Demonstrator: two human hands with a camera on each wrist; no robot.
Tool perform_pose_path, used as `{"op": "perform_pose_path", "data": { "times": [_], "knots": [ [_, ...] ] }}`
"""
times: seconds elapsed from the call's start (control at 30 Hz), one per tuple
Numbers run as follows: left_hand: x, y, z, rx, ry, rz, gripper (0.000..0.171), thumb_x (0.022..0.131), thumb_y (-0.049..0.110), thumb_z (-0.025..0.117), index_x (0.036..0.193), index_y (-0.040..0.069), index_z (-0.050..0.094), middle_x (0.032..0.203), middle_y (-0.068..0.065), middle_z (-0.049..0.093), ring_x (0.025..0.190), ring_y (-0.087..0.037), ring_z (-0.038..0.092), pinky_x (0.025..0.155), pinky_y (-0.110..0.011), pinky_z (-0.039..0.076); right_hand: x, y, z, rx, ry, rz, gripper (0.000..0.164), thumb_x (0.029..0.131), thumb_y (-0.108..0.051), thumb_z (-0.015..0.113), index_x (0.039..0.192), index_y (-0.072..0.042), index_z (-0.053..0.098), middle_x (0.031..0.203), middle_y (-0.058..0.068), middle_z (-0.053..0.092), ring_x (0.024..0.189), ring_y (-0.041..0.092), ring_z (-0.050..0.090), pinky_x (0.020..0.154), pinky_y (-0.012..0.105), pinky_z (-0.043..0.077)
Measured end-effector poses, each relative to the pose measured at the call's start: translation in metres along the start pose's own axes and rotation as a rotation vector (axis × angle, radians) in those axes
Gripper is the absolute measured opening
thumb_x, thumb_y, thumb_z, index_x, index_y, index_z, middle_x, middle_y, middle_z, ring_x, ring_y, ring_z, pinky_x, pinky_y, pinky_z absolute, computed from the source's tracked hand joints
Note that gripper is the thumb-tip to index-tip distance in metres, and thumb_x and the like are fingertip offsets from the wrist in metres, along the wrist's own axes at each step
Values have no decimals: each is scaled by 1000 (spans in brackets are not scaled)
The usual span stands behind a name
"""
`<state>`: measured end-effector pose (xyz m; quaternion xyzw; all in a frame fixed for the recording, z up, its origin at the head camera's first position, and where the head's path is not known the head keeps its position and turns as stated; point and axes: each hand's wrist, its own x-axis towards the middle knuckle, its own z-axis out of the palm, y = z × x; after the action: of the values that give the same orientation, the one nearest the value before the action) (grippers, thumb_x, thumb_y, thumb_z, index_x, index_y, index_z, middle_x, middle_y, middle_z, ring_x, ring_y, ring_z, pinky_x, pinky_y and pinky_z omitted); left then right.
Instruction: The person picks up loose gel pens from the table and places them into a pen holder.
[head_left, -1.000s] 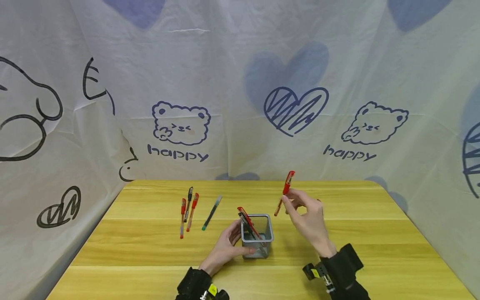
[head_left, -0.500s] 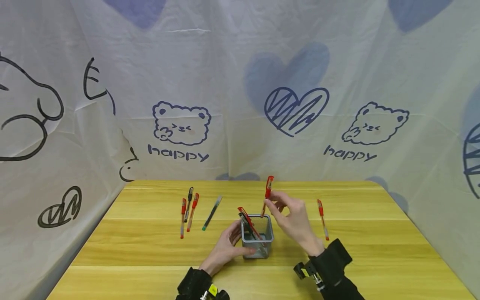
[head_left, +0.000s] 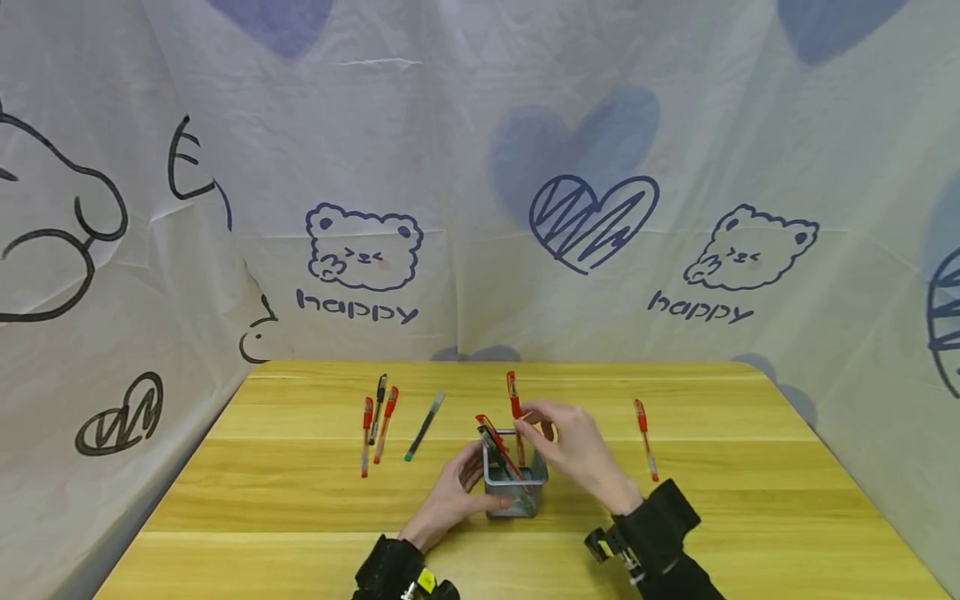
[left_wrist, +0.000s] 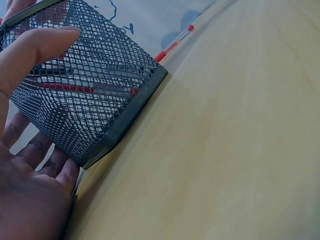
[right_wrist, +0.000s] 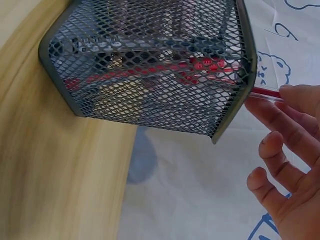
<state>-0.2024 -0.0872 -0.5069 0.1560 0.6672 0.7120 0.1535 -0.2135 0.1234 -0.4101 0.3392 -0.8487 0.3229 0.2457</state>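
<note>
A grey mesh pen holder [head_left: 512,503] stands on the wooden table with a red pen [head_left: 483,419] and a black pen [head_left: 482,432] leaning at its left side. My left hand [head_left: 447,502] grips it from the left, thumb across the near wall and fingers round the side; the left wrist view shows the mesh wall [left_wrist: 100,105] close up. Between thumb and fingers my right hand [head_left: 579,450] pinches another red pen [head_left: 513,392], cap up, its lower part inside the holder. In the right wrist view that pen's barrel [right_wrist: 265,92] passes over the holder's rim [right_wrist: 247,82].
On the left of the table [head_left: 262,500] lie two red pens [head_left: 365,433] [head_left: 386,421], a black pen [head_left: 378,404] and a green-tipped pen [head_left: 424,425]. One more red pen [head_left: 645,437] lies to the right. A printed cloth [head_left: 480,125] hangs behind the table.
My right hand has moved left to the holder and lowered the red pen into it. The red pen on the right has come into full view. My left hand keeps its place.
</note>
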Motion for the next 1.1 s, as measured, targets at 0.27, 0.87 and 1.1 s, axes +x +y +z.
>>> {"op": "perform_pose_path", "data": {
  "times": [0.27,0.87,1.1],
  "knots": [
    [0,0,0,-5,-1,-3,89,84,11,81,157,8,30,157,-18,41,150,-38,34,129,-46,29,-1,-1,2,-14,-44,65,11,90,-12,75,100,-8,74,84,5,78,61,5,61,52,12,41],
    [0,-2,-1,-12,-21,4,91,83,9,81,158,6,28,158,-19,39,151,-37,32,129,-42,29,-71,102,-19,-121,-45,454,33,102,-27,60,125,-4,66,121,20,67,111,37,61,90,48,54],
    [1,-2,-1,-12,-13,3,91,83,9,81,158,7,29,158,-18,40,151,-36,33,129,-40,30,-72,88,-50,-110,-255,678,50,100,-17,59,140,10,49,146,37,45,132,55,45,107,65,45]
  ]
}}
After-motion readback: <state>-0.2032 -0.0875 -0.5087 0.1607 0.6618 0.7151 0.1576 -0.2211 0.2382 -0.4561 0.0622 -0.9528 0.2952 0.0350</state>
